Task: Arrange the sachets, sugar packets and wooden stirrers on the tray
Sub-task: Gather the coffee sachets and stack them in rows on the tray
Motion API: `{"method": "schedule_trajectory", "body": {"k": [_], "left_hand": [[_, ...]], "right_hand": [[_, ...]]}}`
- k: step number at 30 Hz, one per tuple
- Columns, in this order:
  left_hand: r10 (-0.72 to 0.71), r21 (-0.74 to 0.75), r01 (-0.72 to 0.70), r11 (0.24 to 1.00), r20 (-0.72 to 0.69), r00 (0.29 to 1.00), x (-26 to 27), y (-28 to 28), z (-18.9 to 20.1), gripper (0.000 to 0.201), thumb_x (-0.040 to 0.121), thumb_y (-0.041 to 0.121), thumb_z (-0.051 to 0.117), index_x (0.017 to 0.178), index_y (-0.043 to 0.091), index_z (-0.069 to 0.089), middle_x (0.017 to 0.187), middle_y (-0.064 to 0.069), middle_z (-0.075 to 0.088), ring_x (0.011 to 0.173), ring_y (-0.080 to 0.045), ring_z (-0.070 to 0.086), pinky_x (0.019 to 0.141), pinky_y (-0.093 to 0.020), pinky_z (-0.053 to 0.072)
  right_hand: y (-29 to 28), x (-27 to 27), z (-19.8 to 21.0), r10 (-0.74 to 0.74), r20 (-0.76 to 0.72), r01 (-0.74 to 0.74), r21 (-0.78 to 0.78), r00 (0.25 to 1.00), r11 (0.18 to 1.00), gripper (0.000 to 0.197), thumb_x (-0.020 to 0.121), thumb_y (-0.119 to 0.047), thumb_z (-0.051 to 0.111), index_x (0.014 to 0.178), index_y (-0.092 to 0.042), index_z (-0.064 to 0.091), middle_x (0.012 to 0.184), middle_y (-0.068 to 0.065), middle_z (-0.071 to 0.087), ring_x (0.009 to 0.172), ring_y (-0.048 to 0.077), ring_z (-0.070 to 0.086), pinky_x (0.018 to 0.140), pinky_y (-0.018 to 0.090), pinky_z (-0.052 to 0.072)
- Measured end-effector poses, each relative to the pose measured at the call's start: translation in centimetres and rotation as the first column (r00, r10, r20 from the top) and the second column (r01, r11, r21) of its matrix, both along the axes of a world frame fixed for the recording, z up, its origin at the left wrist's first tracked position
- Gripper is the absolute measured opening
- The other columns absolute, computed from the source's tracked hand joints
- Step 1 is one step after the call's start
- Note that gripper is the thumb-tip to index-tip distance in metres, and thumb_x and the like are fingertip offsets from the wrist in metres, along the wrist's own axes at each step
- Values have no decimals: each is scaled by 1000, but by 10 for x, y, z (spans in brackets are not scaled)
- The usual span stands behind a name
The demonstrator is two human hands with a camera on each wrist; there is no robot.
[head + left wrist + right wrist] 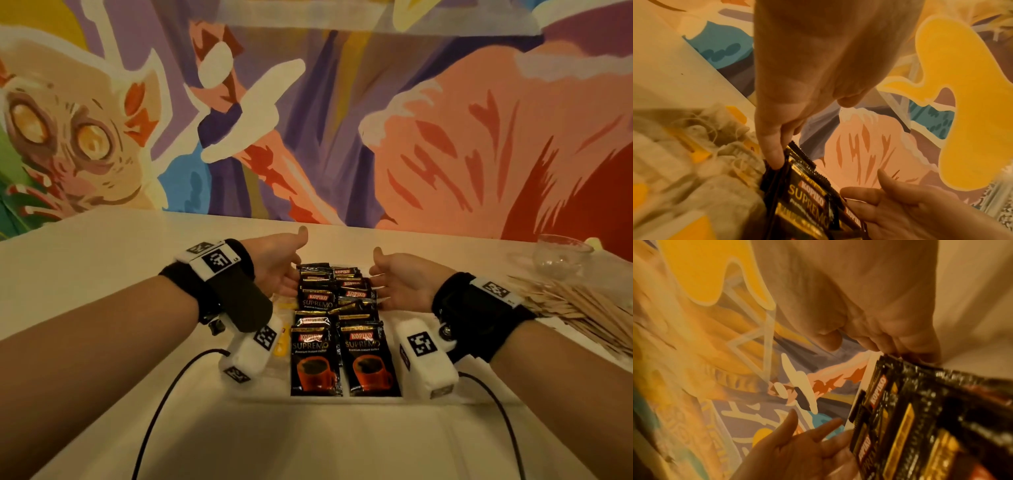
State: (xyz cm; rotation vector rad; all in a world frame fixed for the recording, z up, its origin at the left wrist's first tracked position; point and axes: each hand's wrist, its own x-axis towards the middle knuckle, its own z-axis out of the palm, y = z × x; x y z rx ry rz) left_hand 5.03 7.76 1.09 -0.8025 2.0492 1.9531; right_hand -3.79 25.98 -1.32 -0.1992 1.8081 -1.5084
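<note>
Between the two hands lie the black coffee sachets [342, 329] in two overlapping columns, each printed "KOPIKO" in a red band, "SUPREMO" in gold and "Premium Instant Coffee" under it, above a red cup of coffee. The left hand [277, 263] stands on edge with its palm facing inward, thumb raised, its straight fingers [772, 151] pressed against the left edge of the far sachets. The right hand [400, 281] mirrors it on the other side, palm inward, thumb up, fingers extended and touching the right edge of the pile; neither hand curls round anything. Both forearms reach forward over the white counter [85, 274], each wearing a black wrist strap with square coded tags. Just outside the left hand, tea bags [701, 146] with yellow tags and loose strings are heaped. Beyond the right wrist a spread of wooden stirrers [575, 308] lies on the counter, with a clear glass cup [561, 255] behind them. I cannot make out the tray's edges.
</note>
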Motion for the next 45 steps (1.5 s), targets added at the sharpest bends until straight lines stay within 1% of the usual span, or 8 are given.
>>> {"method": "schedule_trajectory", "body": {"k": [6, 11, 18, 30, 36, 39, 43, 45], "left_hand": [[42, -20, -42, 999, 21, 999, -20, -19, -3, 72, 96, 57, 28, 147, 7, 20, 151, -27, 21, 136, -40, 31, 111, -48, 32], [19, 55, -20, 998, 22, 1000, -35, -25, -12, 72, 96, 57, 28, 147, 8, 20, 142, -27, 40, 128, -39, 44, 110, -48, 33], [35, 65, -35, 997, 8, 999, -45, -23, -11, 68, 96, 56, 29, 144, 7, 25, 141, -25, 41, 122, -36, 50, 106, -47, 38], [11, 80, -11, 997, 0, 1000, -37, -16, -5, 71, 97, 55, 26, 146, 4, 23, 149, -19, 31, 128, -34, 44, 99, -44, 42], [-31, 121, 33, 992, -23, 999, -15, -14, 5, 78, 95, 61, 18, 150, 7, 4, 157, -17, 6, 145, -30, 13, 116, -43, 20], [-68, 161, 73, 984, -40, 997, -6, -3, 5, 75, 96, 59, 19, 149, 7, 10, 145, -18, 37, 135, -32, 34, 106, -43, 32], [-83, 158, 87, 984, -33, 996, 0, 12, 3, 64, 97, 57, 18, 128, 3, 34, 100, -14, 60, 110, -30, 53, 107, -44, 35], [-64, 131, 68, 989, -39, 997, 4, 13, 4, 66, 97, 57, 18, 136, 5, 30, 105, -12, 59, 104, -28, 54, 100, -41, 38]], "right_hand": [[-8, -15, 1, -91, -8, 91, -5, 996, 996, 58, 99, -44, 33, 137, -1, 31, 138, 13, 40, 108, 24, 49, 82, 36, 46], [-20, -19, 2, -94, 16, 95, -65, 995, 993, 67, 100, -46, 27, 147, -1, 14, 153, 18, 17, 140, 35, 24, 114, 42, 27], [-29, -17, 8, -123, 19, 124, -58, 992, 991, 67, 100, -46, 27, 148, -2, 12, 152, 14, 26, 130, 25, 40, 73, 29, 45], [-34, -24, 9, -105, 38, 106, -47, 994, 993, 67, 99, -47, 30, 147, -2, 15, 147, 17, 32, 112, 27, 50, 79, 33, 45], [-17, -32, 2, -106, 14, 106, -12, 994, 994, 76, 95, -55, 30, 150, -7, 7, 101, 12, 42, 75, 17, 44, 68, 34, 44], [-16, -21, 0, -56, 16, 57, -30, 998, 998, 72, 97, -52, 31, 148, -6, 9, 129, 15, 42, 86, 20, 57, 71, 34, 49], [-22, -8, 1, -29, 19, 30, -42, 999, 999, 57, 100, -46, 28, 141, -7, 24, 104, 12, 57, 85, 21, 58, 72, 32, 47], [-20, -4, 7, -46, 17, 47, -47, 999, 998, 65, 99, -49, 29, 147, -8, 15, 137, 15, 43, 93, 20, 55, 76, 32, 46]]}}
